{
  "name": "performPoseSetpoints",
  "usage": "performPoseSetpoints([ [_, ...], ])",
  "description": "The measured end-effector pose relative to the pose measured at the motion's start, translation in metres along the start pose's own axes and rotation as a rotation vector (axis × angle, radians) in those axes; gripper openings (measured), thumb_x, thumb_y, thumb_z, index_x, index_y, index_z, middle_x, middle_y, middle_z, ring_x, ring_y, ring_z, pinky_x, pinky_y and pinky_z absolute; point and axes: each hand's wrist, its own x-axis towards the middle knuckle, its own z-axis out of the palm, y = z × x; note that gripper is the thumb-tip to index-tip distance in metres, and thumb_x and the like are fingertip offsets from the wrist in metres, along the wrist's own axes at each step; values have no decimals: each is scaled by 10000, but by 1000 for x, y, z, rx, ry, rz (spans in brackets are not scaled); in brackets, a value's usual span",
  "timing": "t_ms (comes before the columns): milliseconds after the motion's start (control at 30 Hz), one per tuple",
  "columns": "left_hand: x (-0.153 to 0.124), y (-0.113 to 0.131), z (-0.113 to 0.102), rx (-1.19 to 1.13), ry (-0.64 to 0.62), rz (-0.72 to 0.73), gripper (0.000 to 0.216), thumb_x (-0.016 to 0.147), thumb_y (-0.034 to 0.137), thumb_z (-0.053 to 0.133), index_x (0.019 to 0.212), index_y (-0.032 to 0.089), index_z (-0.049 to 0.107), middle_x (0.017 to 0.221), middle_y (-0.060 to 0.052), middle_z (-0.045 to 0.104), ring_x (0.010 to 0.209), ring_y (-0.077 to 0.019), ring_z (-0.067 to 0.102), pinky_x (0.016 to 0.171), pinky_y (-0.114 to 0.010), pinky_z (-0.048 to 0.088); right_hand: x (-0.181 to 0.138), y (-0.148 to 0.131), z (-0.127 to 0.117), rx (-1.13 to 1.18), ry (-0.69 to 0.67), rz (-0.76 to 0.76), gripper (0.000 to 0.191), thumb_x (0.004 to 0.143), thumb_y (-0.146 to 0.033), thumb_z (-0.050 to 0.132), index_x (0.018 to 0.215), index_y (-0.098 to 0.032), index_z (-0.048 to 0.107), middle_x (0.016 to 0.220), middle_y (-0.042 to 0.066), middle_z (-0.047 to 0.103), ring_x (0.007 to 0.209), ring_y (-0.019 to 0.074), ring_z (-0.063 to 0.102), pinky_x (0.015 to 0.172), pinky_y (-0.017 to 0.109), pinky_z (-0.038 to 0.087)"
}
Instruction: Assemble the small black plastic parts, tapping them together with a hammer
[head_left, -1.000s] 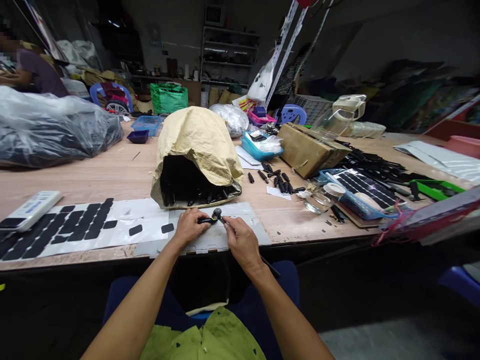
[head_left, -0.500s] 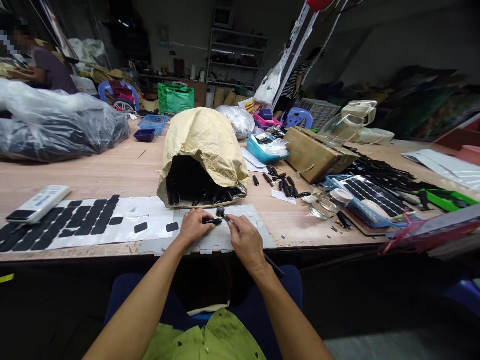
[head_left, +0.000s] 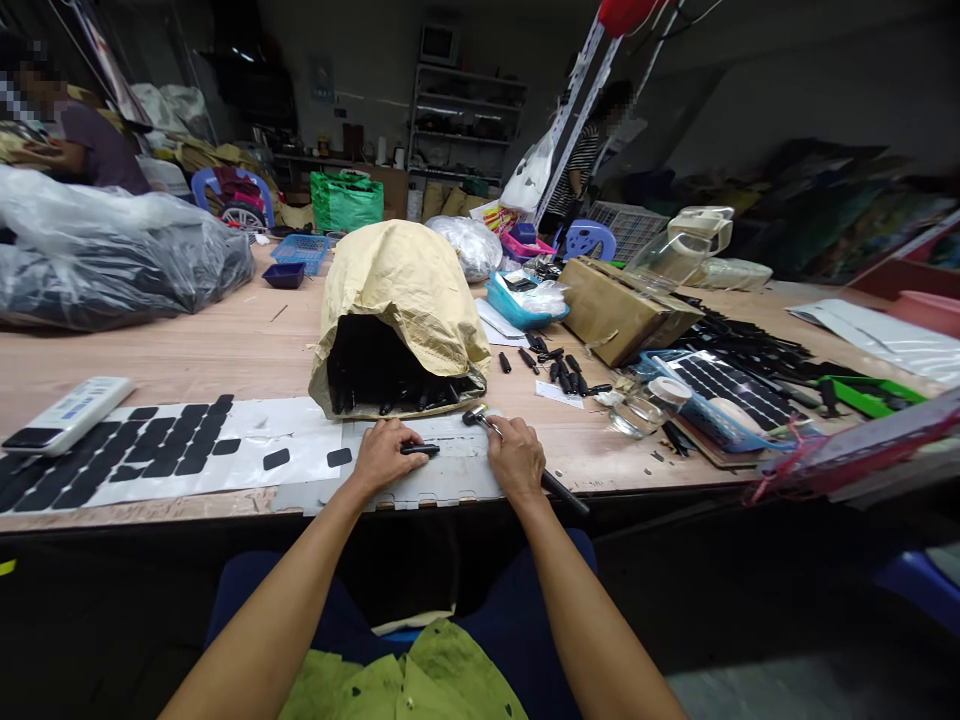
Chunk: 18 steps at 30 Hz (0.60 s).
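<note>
Forearms run bare from the lap to the near edge of the worktop (head_left: 247, 350), elbows low, wrists resting at the rim. On the near edge lies a grey sheet (head_left: 450, 485), and the left hand (head_left: 382, 455) sits palm down on it, fingers curled and pinched together on a slim black part (head_left: 421, 449). That part lies flat on the sheet and pokes rightward out of the fingertips. Just beside it, apart from the left hand, the right hand (head_left: 516, 458) rests knuckles up, closed in a fist round a small hammer (head_left: 475, 415). Its metal head shows beyond the knuckles at the sheet's far edge, while the dark handle end juts back past the wrist over the worktop's near edge.

Left of the grey sheet, a white sheet (head_left: 255, 425) carries rows of black pads, with a remote control (head_left: 67, 413) at its left end. Right behind the hands a tan paper sack (head_left: 405, 280) lies on its side, mouth toward the near edge, dark parts inside. Toward the right side sit a cardboard box (head_left: 615, 305) and a solar panel (head_left: 727, 380); toward the far left corner, a bulging plastic bag (head_left: 112, 260)
</note>
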Motion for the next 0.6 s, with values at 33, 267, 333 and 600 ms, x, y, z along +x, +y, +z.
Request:
performPoseSetpoints([
  [33, -7, 4, -1, -16, 0, 24, 160, 754, 322, 707, 884, 236, 739, 893, -29, 637, 953, -238, 546, 871, -378, 400, -1, 0, 0, -2, -2, -2, 261, 900, -202, 567, 1120, -254, 696, 933, 52, 622, 859, 183, 489, 720, 282, 306],
  [267, -111, 29, 33, -358, -310, 299, 152, 784, 268, 681, 931, 240, 709, 868, -1, 629, 767, -133, 587, 683, -237, 428, -2, -1, 0, -48, 5, -6, 259, 901, -217, 561, 1128, -256, 679, 952, 55, 608, 871, 189, 474, 702, 286, 284],
  [333, -130, 20, 56, -310, -367, 207, 154, 767, 275, 681, 914, 247, 715, 864, 1, 640, 746, -133, 599, 662, -234, 429, -2, -2, 0, -58, 0, -5, 261, 902, -220, 561, 1134, -258, 674, 962, 54, 608, 879, 189, 477, 703, 288, 285],
  [600, -122, -20, 92, 17, -516, -291, 562, 741, 304, 660, 1294, 222, 596, 1278, -113, 634, 1209, -303, 562, 991, -375, 443, -2, -4, -2, -57, -14, 9, 257, 908, -220, 562, 1137, -266, 666, 963, 45, 610, 888, 184, 484, 705, 288, 284],
])
